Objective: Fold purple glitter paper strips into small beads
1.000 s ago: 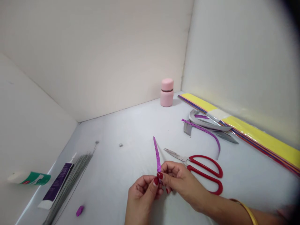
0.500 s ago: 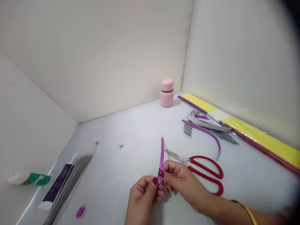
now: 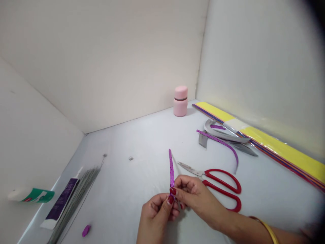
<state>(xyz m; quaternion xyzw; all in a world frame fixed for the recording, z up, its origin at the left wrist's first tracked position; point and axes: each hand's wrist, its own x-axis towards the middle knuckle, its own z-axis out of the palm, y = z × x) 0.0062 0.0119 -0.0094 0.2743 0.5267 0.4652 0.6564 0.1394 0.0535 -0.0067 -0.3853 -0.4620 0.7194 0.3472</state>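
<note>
A narrow purple patterned strip (image 3: 171, 167) rises from between my fingertips, its free end pointing away from me. My left hand (image 3: 158, 208) pinches the strip's lower end between thumb and fingers. Right beside it, my right hand (image 3: 189, 193) is closed on the same strip a little higher, thumb and index touching the left thumb. The lowest bit of the strip is hidden by the fingers. Close to my right hand lie red-handled scissors (image 3: 223, 189), blades pointing left, slightly apart from the strip.
Grey and purple strip offcuts (image 3: 224, 137) lie near a yellow-topped packet of sheets (image 3: 269, 139). A pink flask (image 3: 180, 101) stands at the back. On the left are a purple tube (image 3: 62, 200), thin wires (image 3: 76, 200), a green-and-white tube (image 3: 33, 195) and a small purple piece (image 3: 86, 230).
The strip's upper part has swung left, and its lower end is now covered by my fingers. My hands have drawn slightly closer together.
</note>
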